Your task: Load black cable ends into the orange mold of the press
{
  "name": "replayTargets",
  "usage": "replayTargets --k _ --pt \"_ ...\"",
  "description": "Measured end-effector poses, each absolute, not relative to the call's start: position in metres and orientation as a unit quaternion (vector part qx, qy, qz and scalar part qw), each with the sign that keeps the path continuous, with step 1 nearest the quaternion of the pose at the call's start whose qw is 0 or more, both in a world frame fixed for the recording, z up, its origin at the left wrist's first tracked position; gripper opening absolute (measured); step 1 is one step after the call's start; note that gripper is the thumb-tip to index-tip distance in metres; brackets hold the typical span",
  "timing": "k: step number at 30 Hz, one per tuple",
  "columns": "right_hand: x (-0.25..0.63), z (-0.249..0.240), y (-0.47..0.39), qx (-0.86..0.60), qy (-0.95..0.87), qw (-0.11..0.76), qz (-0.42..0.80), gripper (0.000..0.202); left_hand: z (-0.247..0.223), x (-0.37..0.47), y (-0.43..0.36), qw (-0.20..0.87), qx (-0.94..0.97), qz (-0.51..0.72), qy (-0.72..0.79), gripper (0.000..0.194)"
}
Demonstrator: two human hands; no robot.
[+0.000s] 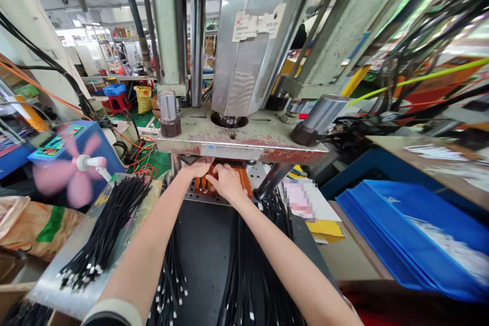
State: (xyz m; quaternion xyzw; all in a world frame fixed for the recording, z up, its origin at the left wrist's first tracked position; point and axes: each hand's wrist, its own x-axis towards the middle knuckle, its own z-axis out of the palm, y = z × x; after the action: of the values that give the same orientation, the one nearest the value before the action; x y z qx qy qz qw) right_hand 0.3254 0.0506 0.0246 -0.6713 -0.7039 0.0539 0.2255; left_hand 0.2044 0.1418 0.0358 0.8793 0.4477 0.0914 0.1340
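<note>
Right now both your hands are pushed in under the worn grey steel platen (pixel 244 140) of the press, at the centre of the frame. Your left hand (pixel 199 167) lies flat, fingers stretched forward onto the orange mould block (pixel 244 183), with nothing gripped that shows. Your right hand (pixel 226 183) sits just beside it, touching it, fingers curled down over the same block; whether they pinch one of the cables you cannot tell from this view (the fingertips are hidden under the hand). The orange block rests on a perforated metal plate (pixel 198 194) directly below the platen, at the far end of the black work surface (pixel 206 244).

Thin black cables with white-tipped ends run away from the block toward the bottom of the frame: one bunch (pixel 170 275) between your forearms and another (pixel 260 265) partly under your right arm. A further loose bundle of black cables (pixel 110 224) lies on a clear-wrapped tray (pixel 49 290) at lower left, well apart from your hands. At middle left a small pink fan (pixel 72 170) spins in a blur in front of a blue box (pixel 91 137). A blue plastic bin (pixel 401 234) fills the lower right, and yellow papers (pixel 324 229) lie near it, right of the black surface.
</note>
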Motion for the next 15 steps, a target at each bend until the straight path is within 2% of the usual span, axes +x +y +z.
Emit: replayTargets --k 4,7,10,12,15 --pt "0.363 0.021 0.018 -0.691 -0.681 0.241 0.027 0.022 0.025 0.169 0.090 0.105 0.879 0.141 0.443 0.051" --pt "0.394 0.000 -0.025 -0.779 -0.618 0.108 -0.006 0.032 0.004 0.124 0.050 0.028 0.826 0.149 0.544 0.044" --pt "0.409 -0.023 -0.055 -0.783 -0.620 -0.008 0.054 0.032 -0.012 0.085 0.039 0.014 0.706 0.054 0.706 0.041" --pt "0.414 -0.032 -0.062 -0.767 -0.634 -0.007 0.099 0.028 -0.015 0.069 0.044 0.043 0.682 0.024 0.730 0.035" --pt "0.419 -0.031 -0.063 -0.770 -0.622 0.065 0.130 0.024 -0.006 0.062 0.051 0.063 0.702 0.056 0.707 0.029"
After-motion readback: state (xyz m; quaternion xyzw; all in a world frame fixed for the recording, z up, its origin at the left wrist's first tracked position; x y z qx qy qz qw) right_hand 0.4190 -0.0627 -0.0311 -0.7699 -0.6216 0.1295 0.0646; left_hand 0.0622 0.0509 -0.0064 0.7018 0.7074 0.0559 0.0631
